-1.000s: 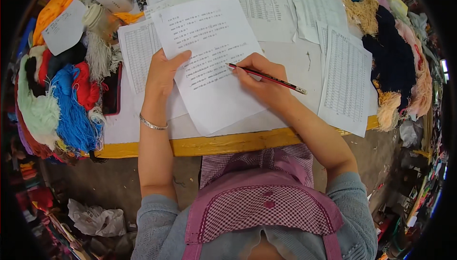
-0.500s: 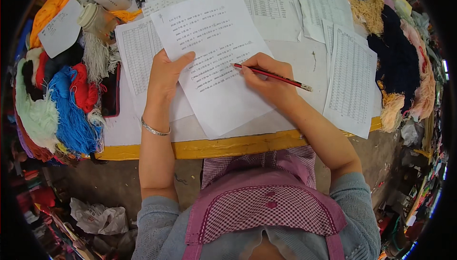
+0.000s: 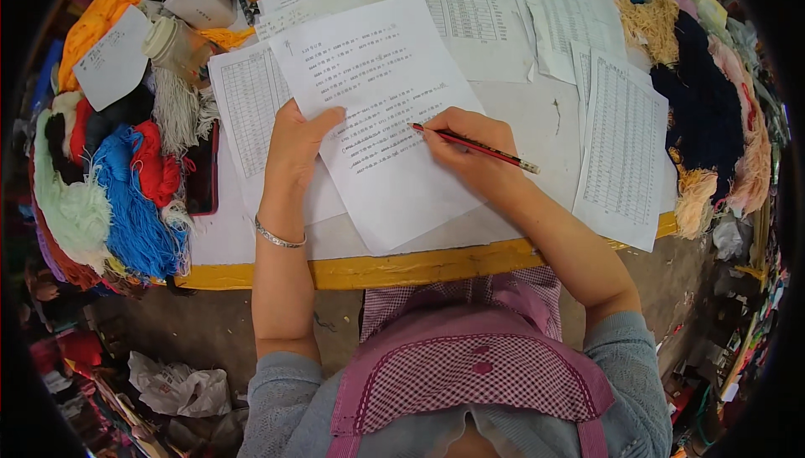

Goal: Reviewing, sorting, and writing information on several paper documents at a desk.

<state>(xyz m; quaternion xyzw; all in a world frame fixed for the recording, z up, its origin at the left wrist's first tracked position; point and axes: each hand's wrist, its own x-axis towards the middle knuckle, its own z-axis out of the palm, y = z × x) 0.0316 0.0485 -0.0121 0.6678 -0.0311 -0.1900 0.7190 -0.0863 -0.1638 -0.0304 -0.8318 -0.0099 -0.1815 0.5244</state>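
Observation:
A white sheet of paper (image 3: 411, 206) with printed lines of text lies slightly turned on the table before me. Several lines in its middle are struck through in pencil. My left hand (image 3: 293, 143) grips the sheet's left edge, thumb on top and the other fingers hidden underneath. In my right hand (image 3: 474, 149) is a red and black pencil (image 3: 503, 156), pinched near its point. The tip is at the printed lines right of the struck ones; whether it touches the paper I cannot tell.
Printed tables (image 3: 620, 143) lie right and behind. Coloured yarn skeins (image 3: 138, 215) crowd the left, beside a dark phone-like object (image 3: 202, 174) and a lidded plastic cup (image 3: 172, 43). Dark yarn (image 3: 700, 114) is heaped at the right. Yellow tape (image 3: 419, 268) covers the table's near edge.
The whole view has shifted slightly, so everything sits a little lower in the picture. Both hands keep their grips, and the pencil tip stays at nearly the same spot over the sheet.

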